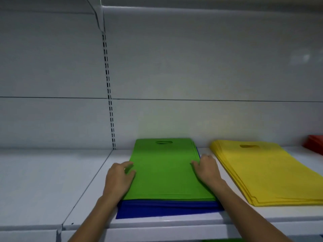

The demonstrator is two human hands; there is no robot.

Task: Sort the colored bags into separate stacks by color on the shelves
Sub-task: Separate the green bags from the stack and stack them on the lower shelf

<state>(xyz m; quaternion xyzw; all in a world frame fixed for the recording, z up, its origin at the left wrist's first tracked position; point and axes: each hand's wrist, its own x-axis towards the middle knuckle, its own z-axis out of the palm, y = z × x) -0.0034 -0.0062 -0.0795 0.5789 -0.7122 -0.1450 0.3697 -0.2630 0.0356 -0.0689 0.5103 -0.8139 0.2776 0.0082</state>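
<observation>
A stack of green bags (166,170) lies on top of blue bags (167,209) on the white shelf (52,186). My left hand (118,179) grips the left edge of the green stack, thumb on top and fingers curled at the side. My right hand (206,169) grips the right edge the same way. A stack of yellow bags (267,172) lies to the right. At the far right edge a bit of a red stack (314,144) shows.
The shelf's left section, past the slotted upright (109,95), is bare white metal. Another shelf (192,9) hangs overhead. The shelf's front lip (157,226) runs below my forearms. Something green peeks out beneath it.
</observation>
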